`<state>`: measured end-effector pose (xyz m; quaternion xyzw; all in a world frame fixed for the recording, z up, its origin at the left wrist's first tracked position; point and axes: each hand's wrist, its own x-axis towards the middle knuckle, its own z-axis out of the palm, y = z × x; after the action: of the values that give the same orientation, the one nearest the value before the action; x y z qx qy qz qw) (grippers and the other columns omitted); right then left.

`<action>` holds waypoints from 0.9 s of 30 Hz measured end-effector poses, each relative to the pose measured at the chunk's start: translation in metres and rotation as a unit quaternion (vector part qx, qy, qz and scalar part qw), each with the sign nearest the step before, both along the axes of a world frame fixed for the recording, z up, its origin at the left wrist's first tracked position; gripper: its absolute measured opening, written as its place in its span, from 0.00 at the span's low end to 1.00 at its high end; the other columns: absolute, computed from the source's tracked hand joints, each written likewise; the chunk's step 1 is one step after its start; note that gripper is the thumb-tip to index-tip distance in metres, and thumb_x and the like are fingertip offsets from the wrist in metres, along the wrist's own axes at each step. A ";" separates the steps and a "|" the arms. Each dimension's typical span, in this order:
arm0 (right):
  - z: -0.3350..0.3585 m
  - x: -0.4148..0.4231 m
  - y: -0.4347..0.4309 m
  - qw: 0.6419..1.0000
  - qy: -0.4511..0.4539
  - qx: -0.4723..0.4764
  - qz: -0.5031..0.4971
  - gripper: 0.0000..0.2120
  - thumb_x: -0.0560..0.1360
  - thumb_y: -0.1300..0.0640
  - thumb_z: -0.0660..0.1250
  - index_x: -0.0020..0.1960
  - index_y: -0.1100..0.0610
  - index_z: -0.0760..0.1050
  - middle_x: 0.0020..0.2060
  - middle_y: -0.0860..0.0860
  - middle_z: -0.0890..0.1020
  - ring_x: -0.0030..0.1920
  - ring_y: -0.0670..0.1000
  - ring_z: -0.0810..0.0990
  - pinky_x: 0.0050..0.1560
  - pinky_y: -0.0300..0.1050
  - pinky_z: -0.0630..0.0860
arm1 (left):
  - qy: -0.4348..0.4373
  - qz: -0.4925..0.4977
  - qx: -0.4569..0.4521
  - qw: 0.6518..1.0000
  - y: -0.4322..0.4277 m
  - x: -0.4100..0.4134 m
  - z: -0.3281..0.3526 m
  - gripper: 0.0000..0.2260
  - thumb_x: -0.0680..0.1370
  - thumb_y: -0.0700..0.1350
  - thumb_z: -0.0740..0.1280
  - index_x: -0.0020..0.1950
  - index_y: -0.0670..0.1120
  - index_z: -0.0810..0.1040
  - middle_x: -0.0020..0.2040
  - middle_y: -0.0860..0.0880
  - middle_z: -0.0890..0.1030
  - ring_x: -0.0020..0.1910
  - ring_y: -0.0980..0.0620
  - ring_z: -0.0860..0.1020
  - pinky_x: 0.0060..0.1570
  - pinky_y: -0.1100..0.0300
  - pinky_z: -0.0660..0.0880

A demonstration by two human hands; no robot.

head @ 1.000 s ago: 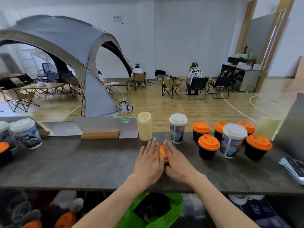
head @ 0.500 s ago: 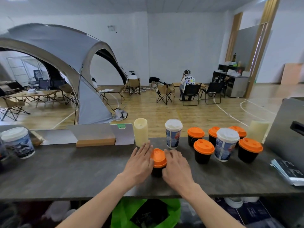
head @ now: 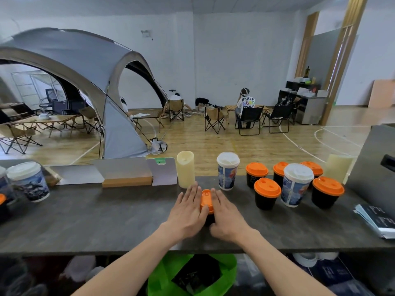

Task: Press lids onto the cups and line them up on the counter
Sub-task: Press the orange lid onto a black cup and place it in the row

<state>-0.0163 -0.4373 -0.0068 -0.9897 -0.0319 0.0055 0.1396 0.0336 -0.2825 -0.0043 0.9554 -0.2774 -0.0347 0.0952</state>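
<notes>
A small black cup (head: 209, 218) with an orange lid (head: 206, 199) stands mid-counter. My left hand (head: 188, 212) lies flat on the lid's left side and my right hand (head: 227, 214) lies flat on its right side, fingers straight. Only a strip of the lid shows between them. To the right stand several black cups with orange lids (head: 267, 188) and two tall printed cups with white lids (head: 227, 160), (head: 298, 173).
The dark counter (head: 96, 216) carries a cream candle (head: 185, 168), a metal stand with a wooden base (head: 126, 175), two printed cups at far left (head: 27, 181), booklets at far right (head: 378, 221). A green bag (head: 192, 274) sits below.
My hands spread off the lid half a second ago, showing it whole, then came back together over it. The view has tilted upward.
</notes>
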 end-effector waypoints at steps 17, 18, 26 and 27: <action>-0.001 0.004 -0.002 0.999 -0.011 -0.027 0.029 0.53 0.71 0.55 0.67 0.81 0.56 0.32 0.81 0.50 0.38 0.81 0.50 0.41 0.79 0.53 0.56 | -0.042 -0.015 0.039 0.998 0.001 0.001 -0.003 0.31 0.85 0.60 0.42 0.83 0.47 0.39 0.83 0.50 0.38 0.82 0.52 0.39 0.81 0.49 0.41; 0.000 0.003 0.001 0.999 -0.014 -0.028 0.023 0.52 0.72 0.55 0.68 0.81 0.57 0.33 0.82 0.51 0.39 0.81 0.51 0.42 0.79 0.53 0.56 | -0.039 -0.019 0.040 0.998 0.003 0.002 -0.002 0.31 0.84 0.60 0.42 0.83 0.48 0.39 0.83 0.50 0.38 0.82 0.52 0.38 0.81 0.49 0.41; 0.011 -0.013 0.010 0.990 -0.111 -0.062 -0.063 0.40 0.76 0.56 0.62 0.82 0.60 0.47 0.80 0.56 0.57 0.81 0.56 0.54 0.78 0.53 0.58 | -0.035 -0.032 0.046 0.998 0.021 0.009 0.013 0.28 0.86 0.55 0.44 0.83 0.48 0.39 0.83 0.50 0.36 0.81 0.53 0.36 0.80 0.52 0.37; 0.015 -0.010 0.009 0.989 -0.122 -0.056 -0.061 0.40 0.76 0.56 0.62 0.82 0.59 0.47 0.80 0.56 0.58 0.80 0.56 0.54 0.78 0.53 0.59 | -0.036 -0.039 0.038 0.998 0.020 0.007 0.014 0.29 0.86 0.55 0.45 0.83 0.48 0.39 0.83 0.50 0.36 0.81 0.54 0.36 0.80 0.53 0.37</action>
<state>-0.0265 -0.4287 0.0086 -0.9893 0.0125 -0.1219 0.0793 0.0409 -0.2622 0.0099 0.9474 -0.3161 -0.0142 0.0475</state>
